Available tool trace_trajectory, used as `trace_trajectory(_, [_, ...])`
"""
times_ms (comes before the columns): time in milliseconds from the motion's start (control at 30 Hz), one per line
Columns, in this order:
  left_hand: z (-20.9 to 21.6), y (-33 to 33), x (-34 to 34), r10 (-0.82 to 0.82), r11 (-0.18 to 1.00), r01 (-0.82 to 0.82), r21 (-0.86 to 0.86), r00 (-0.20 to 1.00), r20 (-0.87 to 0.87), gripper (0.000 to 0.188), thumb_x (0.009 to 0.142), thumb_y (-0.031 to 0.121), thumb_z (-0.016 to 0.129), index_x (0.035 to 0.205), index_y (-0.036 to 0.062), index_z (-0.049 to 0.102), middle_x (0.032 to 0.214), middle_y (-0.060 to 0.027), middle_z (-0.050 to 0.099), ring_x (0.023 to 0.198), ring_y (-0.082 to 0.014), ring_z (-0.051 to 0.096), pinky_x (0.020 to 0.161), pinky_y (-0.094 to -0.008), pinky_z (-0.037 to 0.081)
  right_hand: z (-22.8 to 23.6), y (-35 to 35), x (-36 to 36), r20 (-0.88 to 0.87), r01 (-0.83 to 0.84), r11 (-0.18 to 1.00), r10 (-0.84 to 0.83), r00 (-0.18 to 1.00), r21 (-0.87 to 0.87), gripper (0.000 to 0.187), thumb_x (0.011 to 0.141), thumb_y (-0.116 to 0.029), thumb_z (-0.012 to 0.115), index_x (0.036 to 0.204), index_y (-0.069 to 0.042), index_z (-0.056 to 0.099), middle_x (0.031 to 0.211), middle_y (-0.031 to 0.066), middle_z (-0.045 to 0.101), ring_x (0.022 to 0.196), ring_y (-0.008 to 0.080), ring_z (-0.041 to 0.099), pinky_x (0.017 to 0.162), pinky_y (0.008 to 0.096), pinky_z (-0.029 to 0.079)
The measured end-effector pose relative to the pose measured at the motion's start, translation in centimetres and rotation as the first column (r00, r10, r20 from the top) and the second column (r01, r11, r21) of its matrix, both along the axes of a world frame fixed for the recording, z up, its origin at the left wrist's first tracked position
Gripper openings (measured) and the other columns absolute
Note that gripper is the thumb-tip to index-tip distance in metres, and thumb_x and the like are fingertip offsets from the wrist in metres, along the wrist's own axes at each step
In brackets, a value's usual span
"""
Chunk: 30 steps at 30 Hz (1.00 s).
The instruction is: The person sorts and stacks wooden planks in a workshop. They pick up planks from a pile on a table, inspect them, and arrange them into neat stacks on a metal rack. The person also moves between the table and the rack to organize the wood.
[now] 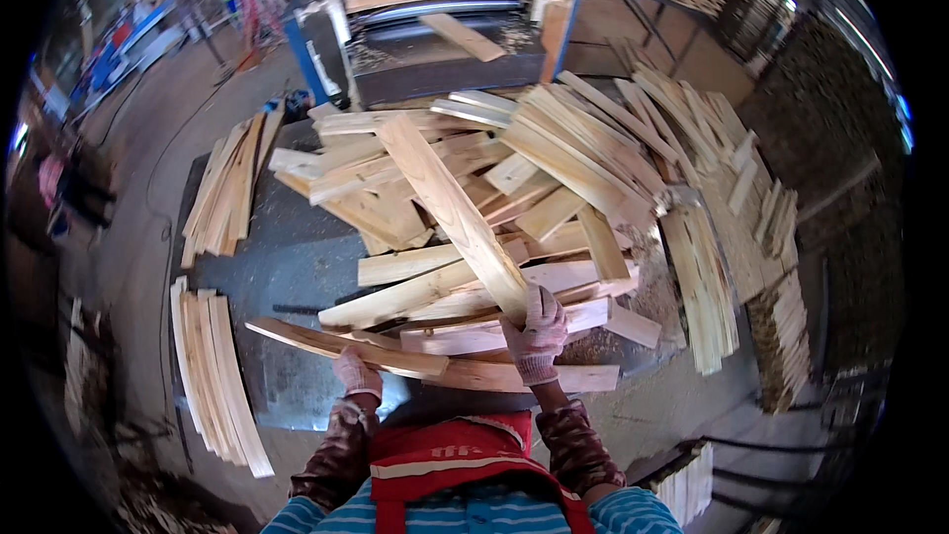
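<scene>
My right hand (537,336), in a pale work glove, is closed around the near end of a wooden board (457,218). That board slants up and away to the left, above a loose heap of boards (395,178). Lower and to the left, my gloved left hand (356,373) grips a long thin wooden slat (306,337) by its near edge; the fingers are partly hidden by the wood. The slat's right end overlaps another board (534,377) lying along the table's near side.
Beyond the heap stands a machine with a wide slot (435,10), a single board (463,37) lying in its opening. Sorted stacks of slats (213,376) sit on the left of the dark metal table (287,282), with more slats (700,282) on the right. Far left is another person (74,188).
</scene>
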<state>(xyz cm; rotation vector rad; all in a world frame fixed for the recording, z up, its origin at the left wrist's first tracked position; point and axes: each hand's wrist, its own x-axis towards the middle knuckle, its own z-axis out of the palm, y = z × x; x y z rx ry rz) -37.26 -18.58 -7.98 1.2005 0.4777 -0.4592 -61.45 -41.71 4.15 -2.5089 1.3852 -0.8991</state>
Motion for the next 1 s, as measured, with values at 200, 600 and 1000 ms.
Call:
trace_trajectory(200, [9.2, -7.2, 0.0, -0.238, 0.943, 0.251, -0.220, 0.968, 0.083, 0.026, 0.095, 0.020, 0.060, 0.115, 0.0040, 0.059, 0.104, -0.0096, 0.068, 0.093, -0.0256, 0.068, 0.082, -0.0408, 0.059, 0.3, 1.2, -2.4, -0.018, 0.177, 0.984, -0.177, 0.984, 0.002, 0.091, 0.064, -0.031, 0.086, 0.142, -0.007, 0.046, 0.126, 0.0181, 0.058, 0.111, 0.0408, 0.056, 0.093, 0.0539, 0.045])
trace_trajectory(600, [18.5, -15.1, 3.3, -0.805, 0.564, 0.054, 0.824, -0.184, 0.564, 0.097, 0.068, 0.028, 0.082, 0.151, 0.0084, 0.034, 0.152, -0.0202, 0.035, 0.138, -0.0437, 0.038, 0.114, -0.0510, 0.034, 5.8, -8.3, -6.2, -0.274, -0.436, 0.876, 0.376, 0.885, -0.205, 0.058, 0.076, -0.026, 0.074, 0.128, -0.006, 0.057, 0.128, 0.0149, 0.059, 0.110, 0.0357, 0.058, 0.098, 0.0489, 0.047])
trace_trajectory(1000, [13.7, -5.8, 6.8, -0.844, 0.528, 0.658, 0.537, 0.476, 0.248, 0.036, 0.091, 0.039, 0.073, 0.096, 0.0033, 0.070, 0.078, 0.0048, 0.058, 0.072, -0.0070, 0.048, 0.064, -0.0261, 0.042, 7.1, -15.1, 9.4, -0.210, -0.438, 0.895, 0.446, 0.870, 0.083, 0.072, 0.090, -0.048, 0.052, 0.150, -0.010, 0.040, 0.153, 0.0144, 0.041, 0.142, 0.0331, 0.035, 0.118, 0.0473, 0.025])
